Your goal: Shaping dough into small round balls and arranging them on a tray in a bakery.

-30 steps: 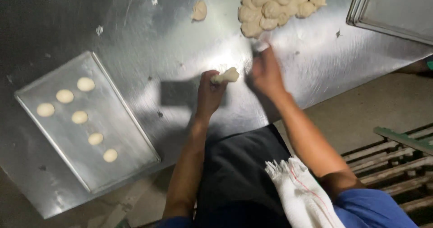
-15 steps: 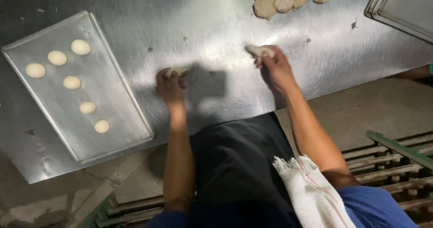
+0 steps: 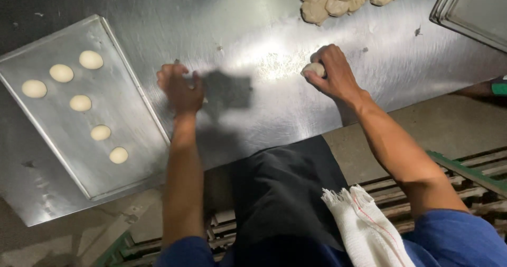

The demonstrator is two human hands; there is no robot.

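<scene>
Head view: the right hand (image 3: 334,76) is cupped over a dough piece (image 3: 313,69) on the steel table (image 3: 264,29), while the left hand (image 3: 179,87), since moved apart leftward, is curled shut, its contents hidden, near the tray (image 3: 63,135) of six dough balls (image 3: 80,102).

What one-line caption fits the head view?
Left hand and right hand roll pale dough balls on a steel table, beside a rectangular metal tray.
</scene>
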